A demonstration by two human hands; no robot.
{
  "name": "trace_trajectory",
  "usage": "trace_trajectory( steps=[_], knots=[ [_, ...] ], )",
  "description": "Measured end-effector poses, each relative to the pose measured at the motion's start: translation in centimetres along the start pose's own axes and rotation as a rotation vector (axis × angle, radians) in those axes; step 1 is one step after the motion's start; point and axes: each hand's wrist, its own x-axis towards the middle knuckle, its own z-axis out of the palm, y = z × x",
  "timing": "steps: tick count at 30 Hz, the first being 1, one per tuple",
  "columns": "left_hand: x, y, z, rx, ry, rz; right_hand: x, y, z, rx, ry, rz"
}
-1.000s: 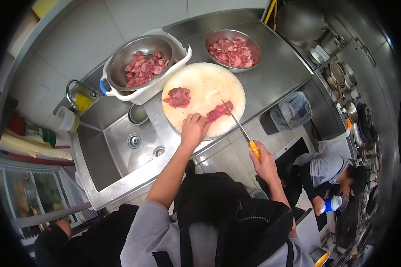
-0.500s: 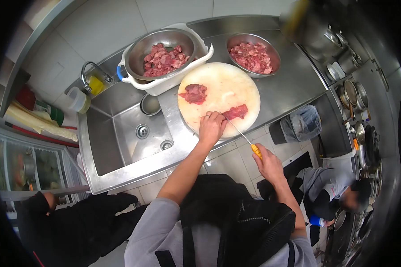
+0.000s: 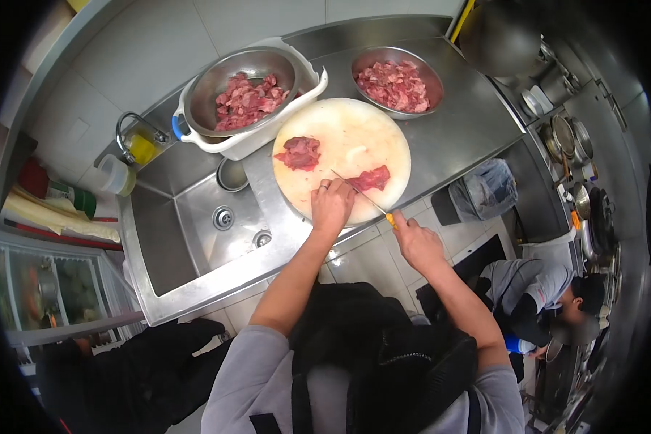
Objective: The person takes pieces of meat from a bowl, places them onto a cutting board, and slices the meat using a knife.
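My right hand [image 3: 417, 244] is wrapped round the yellow handle of a knife [image 3: 369, 198]. Its thin blade lies slantwise across the left end of a red piece of meat [image 3: 371, 178], the tip reaching past my left fingers. Bent and close together, the fingers of my left hand [image 3: 331, 205] press down at that end of the meat, right beside the blade; what is under the fingertips is hidden. Both are on a round, pale cutting board [image 3: 347, 119]. Another, darker lump of meat [image 3: 299, 153] rests on the board's left side.
Behind the board, a steel bowl of cut meat [image 3: 432, 74] stands on the right; another bowl [image 3: 199, 101] of meat sits in a white tub [image 3: 257, 142]. A sink [image 3: 168, 239] is at left, a lined bin [image 3: 488, 189] at right. Another person [image 3: 532, 289] bends at lower right.
The knife has slid forward and left, its tip now beyond my left fingers, my right hand nearer the board. The whole view has shifted slightly, moving the counter leftward.
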Motion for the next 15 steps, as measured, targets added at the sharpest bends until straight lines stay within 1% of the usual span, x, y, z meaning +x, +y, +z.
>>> trace_trajectory(
  steps=[4,6,10,12,13,15],
  knots=[
    [0.4,0.0,-0.1,0.025,0.008,0.001,-2.2,2.1,-0.8,-0.058,0.005,0.007],
    [0.4,0.1,-0.1,0.014,0.001,-0.015,-3.8,2.5,-1.9,-0.072,-0.057,0.078],
    [0.7,0.2,-0.2,0.021,-0.011,-0.011,-2.4,1.1,-1.1,-0.066,-0.083,0.116],
    [0.6,0.2,-0.1,0.031,-0.005,-0.009,-0.9,0.9,0.0,-0.010,-0.029,0.112],
    [0.4,0.1,-0.1,0.030,-0.013,-0.009,-1.0,1.2,-0.1,-0.006,-0.036,0.116],
    [0.6,-0.2,0.2,0.045,-0.007,0.005,-1.7,2.1,-1.1,0.098,-0.020,0.103]
  ],
)
